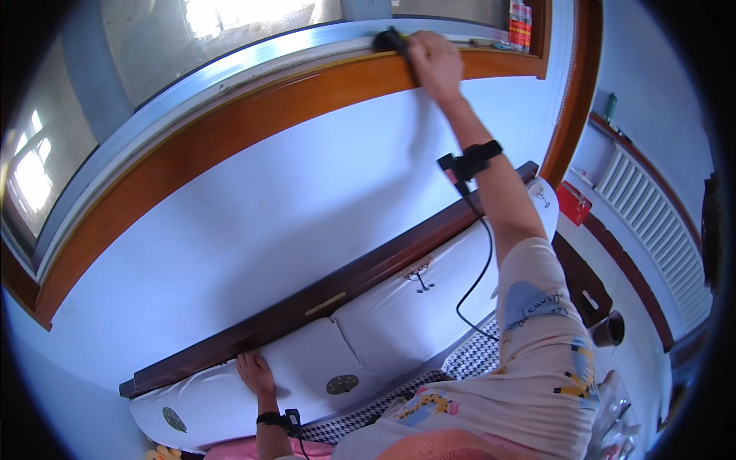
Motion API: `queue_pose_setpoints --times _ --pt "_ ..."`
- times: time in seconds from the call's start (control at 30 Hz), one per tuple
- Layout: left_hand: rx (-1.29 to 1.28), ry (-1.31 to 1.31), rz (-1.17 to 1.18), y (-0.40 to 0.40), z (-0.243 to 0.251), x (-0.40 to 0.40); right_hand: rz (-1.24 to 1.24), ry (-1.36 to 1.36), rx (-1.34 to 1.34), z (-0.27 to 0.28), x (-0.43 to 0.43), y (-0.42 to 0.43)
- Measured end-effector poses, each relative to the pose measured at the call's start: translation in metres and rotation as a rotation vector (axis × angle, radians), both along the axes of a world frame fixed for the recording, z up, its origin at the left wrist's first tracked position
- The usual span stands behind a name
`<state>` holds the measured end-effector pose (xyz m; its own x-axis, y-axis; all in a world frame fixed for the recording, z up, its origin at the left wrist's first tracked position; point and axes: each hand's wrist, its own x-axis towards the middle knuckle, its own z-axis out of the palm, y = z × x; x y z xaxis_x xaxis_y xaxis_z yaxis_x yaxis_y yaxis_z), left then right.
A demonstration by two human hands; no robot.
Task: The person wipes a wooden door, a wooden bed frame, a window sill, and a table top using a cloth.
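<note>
My right hand (pixel 435 64) is stretched up to the window sill and grips a black hand tool (pixel 393 41), perhaps a brush. The tool's dark head rests at the pale window track (pixel 322 61), just behind the sill's orange-brown wooden edge (pixel 276 106). Part of its handle is hidden by my fingers. Lower down, my left hand (pixel 255 372) leans on the top of a white sofa back cushion (pixel 305 356), with its fingertips against the dark wooden top rail (pixel 259 339). It holds no loose thing.
Red-labelled containers (pixel 520 27) stand at the sill's right end. A black cable (pixel 490 247) hangs from my right wrist strap. To the right are a white radiator (pixel 650 221), a red bag (pixel 572 203) and a dark bin (pixel 608 330). The sofa seat has a houndstooth cover (pixel 471 356).
</note>
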<state>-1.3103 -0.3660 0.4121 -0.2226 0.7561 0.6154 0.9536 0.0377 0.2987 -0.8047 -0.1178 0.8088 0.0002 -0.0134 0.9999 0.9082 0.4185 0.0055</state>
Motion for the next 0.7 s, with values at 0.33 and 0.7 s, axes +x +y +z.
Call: queue_pose_setpoints --times 0.33,0.7 --pt "-0.089 -0.083 -0.008 -0.002 0.005 0.001 -0.084 0.255 -0.178 0.009 0.017 -0.016" --pt "-0.017 -0.067 -0.023 -0.004 0.006 -0.002 0.276 -0.159 0.200 0.004 -0.258 -0.053"
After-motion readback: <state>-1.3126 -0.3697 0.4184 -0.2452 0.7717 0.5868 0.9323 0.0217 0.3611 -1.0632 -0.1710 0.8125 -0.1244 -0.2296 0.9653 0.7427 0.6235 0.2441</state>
